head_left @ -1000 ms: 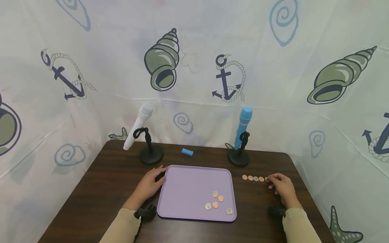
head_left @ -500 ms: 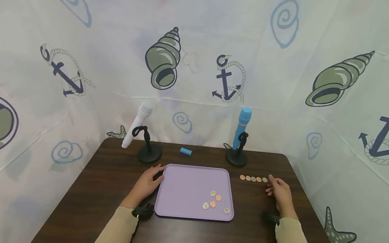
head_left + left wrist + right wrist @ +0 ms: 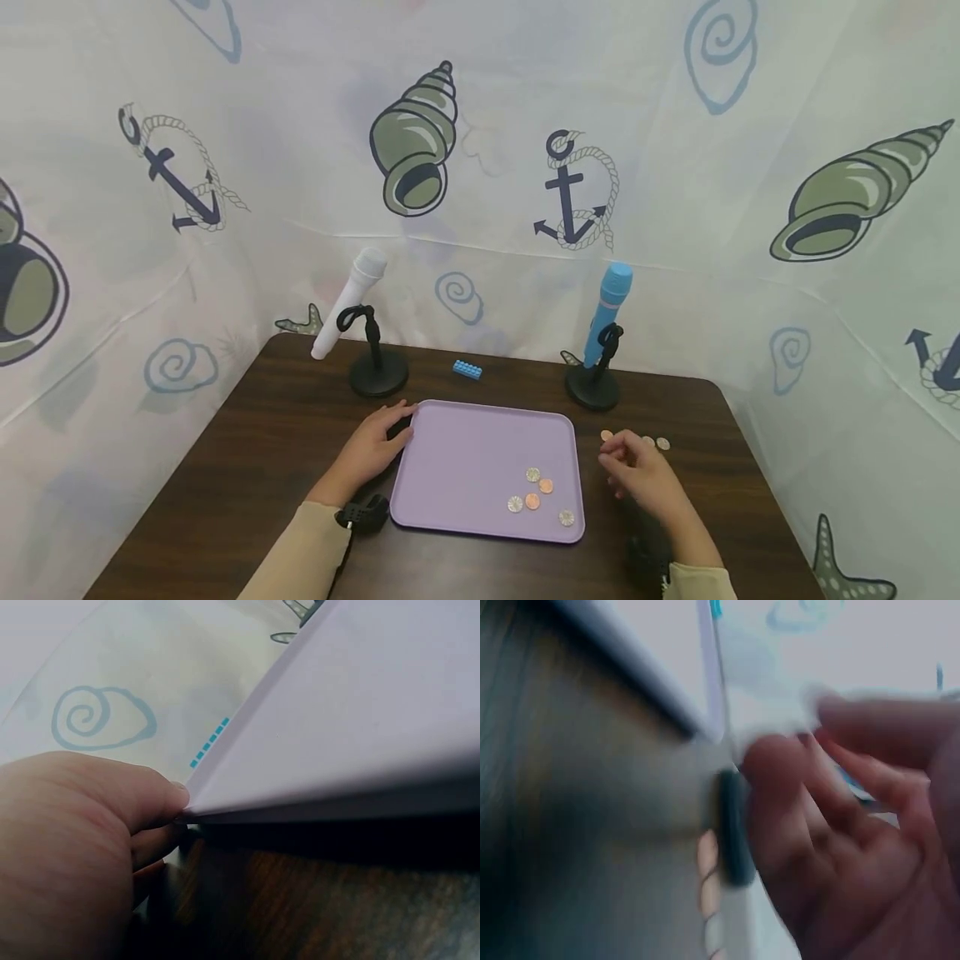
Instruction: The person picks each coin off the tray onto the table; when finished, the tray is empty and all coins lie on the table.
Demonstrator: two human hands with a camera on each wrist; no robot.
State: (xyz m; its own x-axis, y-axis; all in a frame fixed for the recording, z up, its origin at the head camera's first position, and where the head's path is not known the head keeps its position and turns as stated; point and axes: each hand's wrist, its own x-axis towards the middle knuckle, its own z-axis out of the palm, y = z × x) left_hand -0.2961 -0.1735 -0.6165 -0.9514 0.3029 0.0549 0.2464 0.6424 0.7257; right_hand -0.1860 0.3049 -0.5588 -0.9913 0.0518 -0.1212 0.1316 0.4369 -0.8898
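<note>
My left hand (image 3: 375,446) rests against the left edge and far corner of the lilac tray (image 3: 465,450); in the left wrist view its fingers touch the rim. Several copper and silver coins (image 3: 532,501) lie flat in the tray's near right part. Between the tray and the row of coins (image 3: 663,443) hovers my right hand (image 3: 645,475), fingers loosely bent, and nothing shows between them. It hides the middle of that row in the head view. The right wrist view is blurred but shows part of the coin row (image 3: 709,877) on the dark table.
Behind the tray stand a white microphone (image 3: 349,302) and a blue microphone (image 3: 608,312) on black round-based stands. A small blue toy brick (image 3: 467,369) lies between them. A patterned cloth hangs behind the dark wooden table (image 3: 225,467).
My right hand has left the right end of the coin row and moved left towards the tray, now covering the row's middle. The left hand stays at the tray. The head view shifted slightly.
</note>
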